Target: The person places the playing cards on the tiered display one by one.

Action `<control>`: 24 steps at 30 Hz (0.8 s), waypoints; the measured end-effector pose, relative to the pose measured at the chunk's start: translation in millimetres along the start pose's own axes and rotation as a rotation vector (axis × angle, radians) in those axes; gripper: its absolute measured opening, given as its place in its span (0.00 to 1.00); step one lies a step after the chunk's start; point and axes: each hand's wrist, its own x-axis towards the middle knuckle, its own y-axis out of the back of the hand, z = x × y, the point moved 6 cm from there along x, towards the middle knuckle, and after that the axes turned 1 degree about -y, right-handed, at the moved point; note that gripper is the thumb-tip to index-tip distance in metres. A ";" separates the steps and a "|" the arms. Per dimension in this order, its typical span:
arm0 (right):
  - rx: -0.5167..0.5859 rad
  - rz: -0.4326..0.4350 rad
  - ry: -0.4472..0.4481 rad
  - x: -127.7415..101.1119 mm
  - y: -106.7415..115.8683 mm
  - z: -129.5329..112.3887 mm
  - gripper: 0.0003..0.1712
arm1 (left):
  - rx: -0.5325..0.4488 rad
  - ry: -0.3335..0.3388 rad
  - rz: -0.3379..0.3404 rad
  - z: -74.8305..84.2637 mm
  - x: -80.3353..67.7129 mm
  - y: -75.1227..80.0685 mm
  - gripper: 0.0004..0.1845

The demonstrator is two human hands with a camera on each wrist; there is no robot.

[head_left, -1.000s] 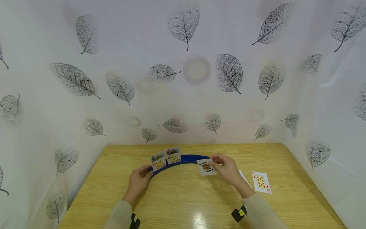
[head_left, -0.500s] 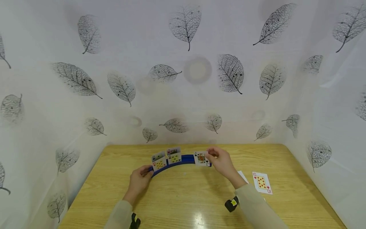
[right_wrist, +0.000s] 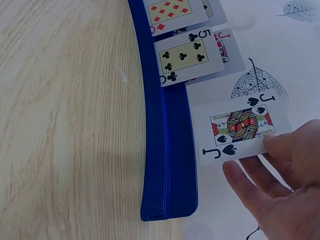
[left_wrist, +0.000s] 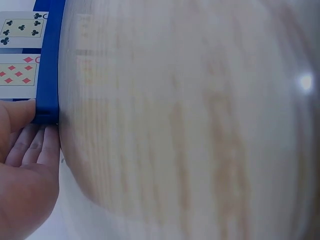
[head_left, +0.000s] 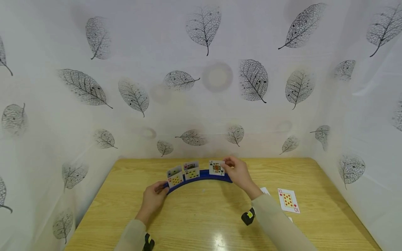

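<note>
Pale beige sleeves (head_left: 279, 219), small black wrist-worn blocks (head_left: 246, 219), yellow patch (head_left: 250, 214) on each

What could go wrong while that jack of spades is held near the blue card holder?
The jack of spades could slip or twist, since the right hand pinches it at one end only.
It might also bump the five of clubs, which sits in the blue card holder, overlapping a red jack behind.
Finally, the blue card holder might swivel if pressed at its right end, as the left hand holds only the other.
</note>
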 end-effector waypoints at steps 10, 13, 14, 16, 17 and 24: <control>-0.033 0.031 0.082 11.8 -8.8 -6.5 0.03 | 0.012 0.010 0.003 -2.4 1.4 -1.8 0.16; -0.042 0.030 0.092 14.0 -11.7 -8.4 0.03 | 0.015 0.006 0.005 -2.7 2.0 -1.8 0.16; -0.046 0.029 0.096 14.8 -12.9 -8.6 0.03 | 0.014 0.007 0.007 -2.8 2.2 -1.7 0.16; -0.043 0.026 0.100 16.1 -15.1 -9.3 0.04 | 0.016 0.000 0.009 -2.0 2.5 -1.5 0.16; -0.045 0.026 0.104 16.5 -16.1 -9.7 0.04 | 0.017 0.000 0.011 -2.0 2.7 -1.5 0.15; -0.053 0.022 0.094 19.8 -21.4 -10.8 0.06 | 0.010 -0.004 0.013 -0.7 1.9 -1.1 0.16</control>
